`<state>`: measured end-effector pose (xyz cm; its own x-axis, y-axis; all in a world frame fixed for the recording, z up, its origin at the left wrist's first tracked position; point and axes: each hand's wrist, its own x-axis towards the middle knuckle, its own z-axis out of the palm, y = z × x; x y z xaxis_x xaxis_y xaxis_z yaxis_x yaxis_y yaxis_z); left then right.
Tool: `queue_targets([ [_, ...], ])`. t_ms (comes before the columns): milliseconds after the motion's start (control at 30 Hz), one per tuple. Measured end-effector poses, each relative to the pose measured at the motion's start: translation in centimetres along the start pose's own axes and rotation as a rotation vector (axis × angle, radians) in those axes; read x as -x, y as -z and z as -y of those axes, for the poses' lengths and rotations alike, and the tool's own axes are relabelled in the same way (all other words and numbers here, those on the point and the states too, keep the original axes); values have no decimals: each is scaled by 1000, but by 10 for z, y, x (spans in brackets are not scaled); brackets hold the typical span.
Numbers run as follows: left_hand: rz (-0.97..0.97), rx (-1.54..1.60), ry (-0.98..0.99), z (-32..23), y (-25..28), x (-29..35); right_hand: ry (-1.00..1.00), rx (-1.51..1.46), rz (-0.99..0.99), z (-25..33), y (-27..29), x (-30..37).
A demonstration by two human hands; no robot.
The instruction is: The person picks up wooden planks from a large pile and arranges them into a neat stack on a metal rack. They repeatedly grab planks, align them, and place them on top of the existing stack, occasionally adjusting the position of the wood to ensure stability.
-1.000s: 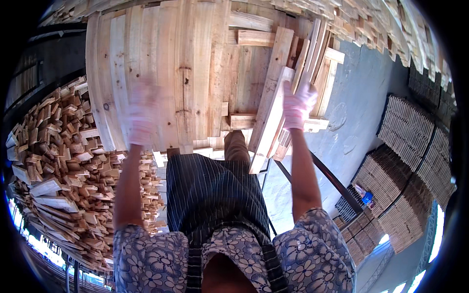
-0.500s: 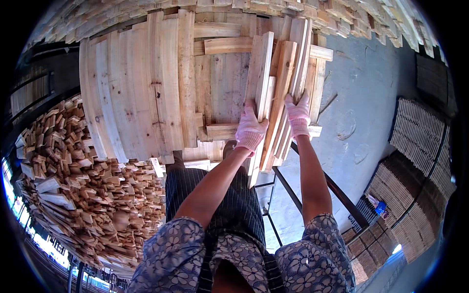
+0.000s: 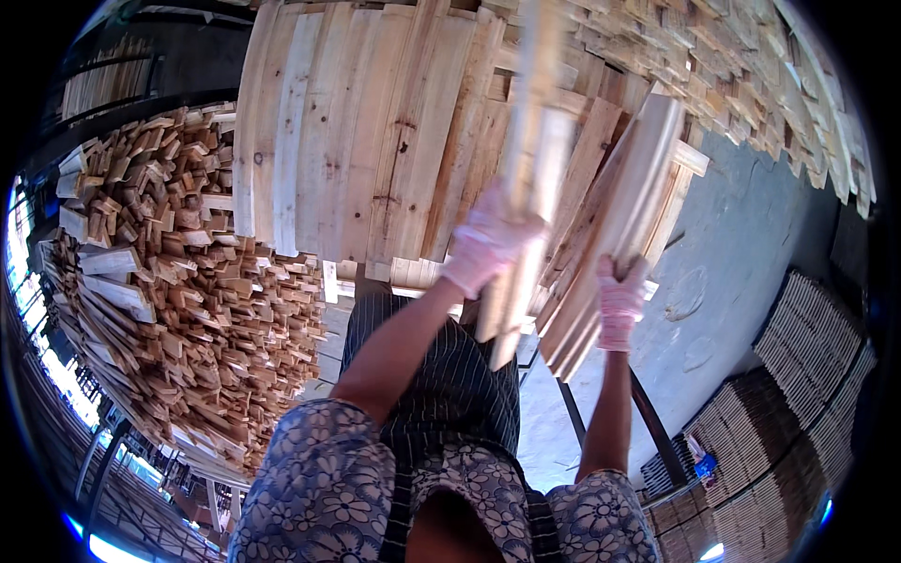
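Head view: left hand, in a pink-and-white glove, somewhat blurred, fingers wrapped around a pair of long pale slats; long axis running away from the wearer, far ends well beyond the fingers and leaning slightly right, near ends below the fingers, pointing back over the striped apron. Right hand, gloved alike, fingers pointing away from the wearer against the right edge of a slat bundle; whether they clasp it cannot be told. Bundle axis slanted more strongly than the left-hand pair, far ends up and right of the right fingers, near ends down and left of them, several edges lying nearly parallel. Left of the left fingers, a row of broad boards, side by side, lengths running away from the wearer. Farther left, a heap of wood pieces. Right of the right fingers, grey floor and strapped stacks.
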<state>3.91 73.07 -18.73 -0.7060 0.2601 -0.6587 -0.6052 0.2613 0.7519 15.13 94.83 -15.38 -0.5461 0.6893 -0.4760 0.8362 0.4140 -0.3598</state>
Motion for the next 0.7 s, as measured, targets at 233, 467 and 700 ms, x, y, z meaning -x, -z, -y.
queue_targets([
  [233,-342,-410,141,-27,230,-27,301,-492,248,95,-122,9],
  [467,-604,-809,5,61,264,-72,156,-227,235,136,-221,-13],
  [700,-501,-1041,-71,51,223,-45,202,-69,459,154,-193,-21],
])
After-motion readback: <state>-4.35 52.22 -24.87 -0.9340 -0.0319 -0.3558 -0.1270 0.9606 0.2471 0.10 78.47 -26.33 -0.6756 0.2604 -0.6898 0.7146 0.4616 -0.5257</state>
